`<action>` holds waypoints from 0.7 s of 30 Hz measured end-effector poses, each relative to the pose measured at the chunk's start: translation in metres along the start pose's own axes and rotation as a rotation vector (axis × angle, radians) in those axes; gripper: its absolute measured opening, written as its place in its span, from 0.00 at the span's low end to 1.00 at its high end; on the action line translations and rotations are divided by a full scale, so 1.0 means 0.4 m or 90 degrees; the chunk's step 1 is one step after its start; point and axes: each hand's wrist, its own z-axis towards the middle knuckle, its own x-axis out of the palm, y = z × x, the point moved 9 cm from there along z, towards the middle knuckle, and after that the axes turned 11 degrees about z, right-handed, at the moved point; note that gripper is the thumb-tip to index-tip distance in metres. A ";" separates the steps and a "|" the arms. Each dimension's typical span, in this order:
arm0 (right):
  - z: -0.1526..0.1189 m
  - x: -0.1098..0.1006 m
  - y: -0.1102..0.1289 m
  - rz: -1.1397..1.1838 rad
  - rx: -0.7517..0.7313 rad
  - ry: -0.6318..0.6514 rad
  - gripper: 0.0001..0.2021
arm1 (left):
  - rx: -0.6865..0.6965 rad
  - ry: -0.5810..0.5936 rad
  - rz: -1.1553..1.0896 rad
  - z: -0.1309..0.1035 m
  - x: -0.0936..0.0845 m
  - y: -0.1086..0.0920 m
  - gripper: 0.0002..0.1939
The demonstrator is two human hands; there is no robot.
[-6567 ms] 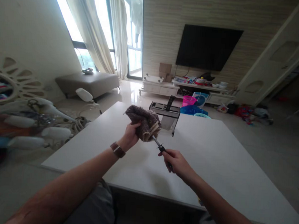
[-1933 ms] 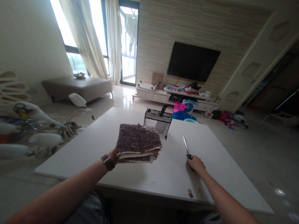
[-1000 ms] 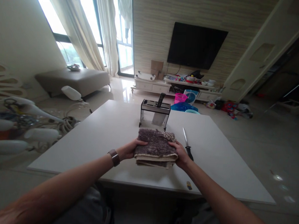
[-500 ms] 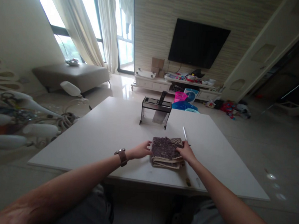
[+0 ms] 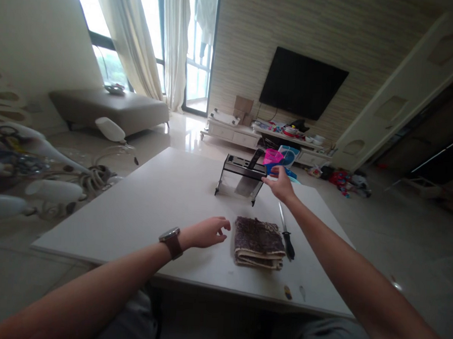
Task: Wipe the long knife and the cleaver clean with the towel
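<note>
A folded brown patterned towel (image 5: 259, 242) lies near the front of the white table. Just left of it, my left hand (image 5: 207, 232) hovers with loosely curled fingers apart, holding nothing. My right hand (image 5: 281, 185) is stretched forward, fingers apart and empty, at the right end of a knife rack (image 5: 232, 163); whether it touches the rack I cannot tell. A broad-bladed knife (image 5: 254, 161) stands in the rack with its black handle up. Right of the towel rests a narrow knife (image 5: 288, 243), its black handle toward me and its blade pointing away.
Two small items, one of them a yellow and dark piece (image 5: 288, 292), lie at the front edge of the white table (image 5: 164, 196). Beyond the far edge are a pink basket (image 5: 272, 156) and a blue tub. White lamp-like parts and cables (image 5: 100, 175) fill the left side.
My right hand has left the towel and moved forward to the rack, uncovering the narrow knife's handle. My left hand has drawn slightly away from the towel.
</note>
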 end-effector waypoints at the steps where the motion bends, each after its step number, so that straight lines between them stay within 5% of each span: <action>1: 0.058 0.012 0.032 -0.003 -0.018 0.006 0.31 | 0.004 -0.004 0.016 -0.004 -0.006 0.003 0.15; 5: 0.226 0.080 0.120 -0.047 -0.062 0.072 0.38 | 0.015 -0.016 0.052 -0.015 -0.022 0.011 0.15; 10: 0.284 0.128 0.104 -0.066 0.017 0.125 0.21 | 0.023 -0.008 0.042 -0.029 -0.024 0.005 0.15; 16: 0.305 0.082 0.129 -0.012 0.027 0.064 0.17 | 0.033 -0.002 0.050 -0.039 -0.024 -0.007 0.13; 21: 0.340 -0.011 0.249 0.039 -0.001 -0.012 0.16 | 0.042 -0.009 0.041 -0.038 -0.029 -0.010 0.13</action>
